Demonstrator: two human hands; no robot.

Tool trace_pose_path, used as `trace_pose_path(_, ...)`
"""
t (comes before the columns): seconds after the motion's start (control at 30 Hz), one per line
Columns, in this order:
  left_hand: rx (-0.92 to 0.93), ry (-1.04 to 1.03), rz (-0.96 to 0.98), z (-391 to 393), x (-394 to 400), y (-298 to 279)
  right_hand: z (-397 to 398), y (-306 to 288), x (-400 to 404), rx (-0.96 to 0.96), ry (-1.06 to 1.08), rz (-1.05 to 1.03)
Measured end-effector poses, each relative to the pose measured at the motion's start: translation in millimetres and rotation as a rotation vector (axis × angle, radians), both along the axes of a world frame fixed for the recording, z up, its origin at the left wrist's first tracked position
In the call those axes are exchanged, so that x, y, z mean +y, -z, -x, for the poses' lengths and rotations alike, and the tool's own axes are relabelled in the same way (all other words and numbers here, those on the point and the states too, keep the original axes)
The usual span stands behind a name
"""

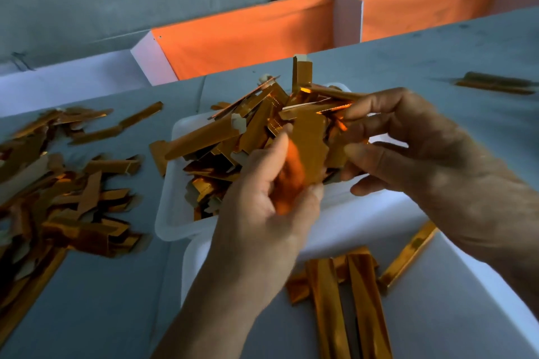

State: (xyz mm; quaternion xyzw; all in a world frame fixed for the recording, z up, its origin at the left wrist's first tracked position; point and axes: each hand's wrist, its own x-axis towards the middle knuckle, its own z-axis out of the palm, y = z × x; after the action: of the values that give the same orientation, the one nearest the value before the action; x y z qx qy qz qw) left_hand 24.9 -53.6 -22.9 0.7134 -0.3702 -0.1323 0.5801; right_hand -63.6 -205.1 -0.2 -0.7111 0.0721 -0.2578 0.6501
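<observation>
Head view blurs both hands, so the exact lie of each fingertip is hard to make out. The left hand [268,204] curls its fingers round the lower end of a flat gold card piece [307,146] and hides that end. The right hand [408,148] pinches the piece's right edge between thumb and fingers; whether it also touches the pieces behind cannot be told. The piece is held up above the far tray [170,213], a white tray near the middle of the surface [116,300].

This tray is heaped with a tangle of gold pieces [221,137]. Some stick out over its left rim and one stands upright at the back. The hands cover its right side. Just beside it, toward the near edge, the near tray [191,265] holds a few folded gold strips [363,294] lying lengthwise; its right side is cut off by the frame and the right forearm.

A loose pile [58,189] of gold pieces spreads along the left edge, partly out of frame. A single strip [495,83] lies blurred toward the far right corner.
</observation>
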Motion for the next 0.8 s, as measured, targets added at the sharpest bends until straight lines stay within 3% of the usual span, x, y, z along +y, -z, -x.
trace_pose_path(0.07,-0.118,0.026,-0.069,5.6,-2.0,-2.6,0.2,-1.5,0.9,-0.003,-0.012,0.064)
trace_pose_path(0.3,-0.23,0.085,-0.065,11.7,-4.8,-5.0,3.7,-5.2,-1.5,-0.023,-0.069,0.067)
trace_pose_path(0.6,-0.22,0.131,-0.023,10.4,-4.8,-3.5,6.7,-6.0,-9.4,0.03,-0.145,0.119)
trace_pose_path(0.8,-0.28,0.106,-0.058,8.8,-4.2,-4.5,4.1,-5.7,-6.1,0.086,-0.06,0.152)
